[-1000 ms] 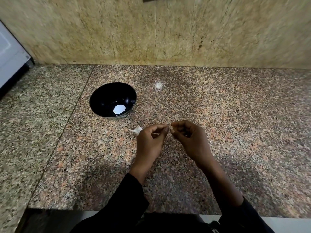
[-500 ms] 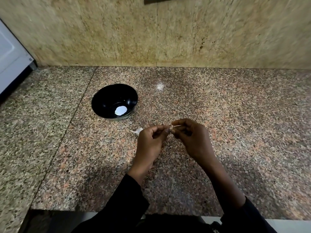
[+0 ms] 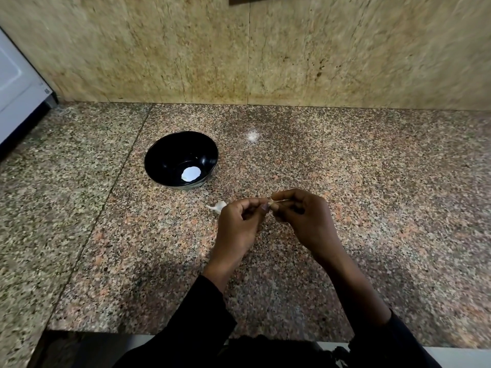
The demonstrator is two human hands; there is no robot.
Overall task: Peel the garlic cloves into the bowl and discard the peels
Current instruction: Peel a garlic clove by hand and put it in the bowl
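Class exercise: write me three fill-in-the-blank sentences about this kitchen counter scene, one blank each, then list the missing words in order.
1. The bowl on the counter is coloured ____.
2. The loose white garlic piece lies on the counter, on the near side of the ____.
3. The left hand and right hand meet at their ____, pinching a small garlic clove.

Missing words: black; bowl; fingertips

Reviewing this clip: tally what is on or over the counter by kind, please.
Black bowl: 1
White garlic piece lying on the counter: 1
Pale bit pinched between both hands: 1
Hands: 2, left hand, right hand
Total: 5
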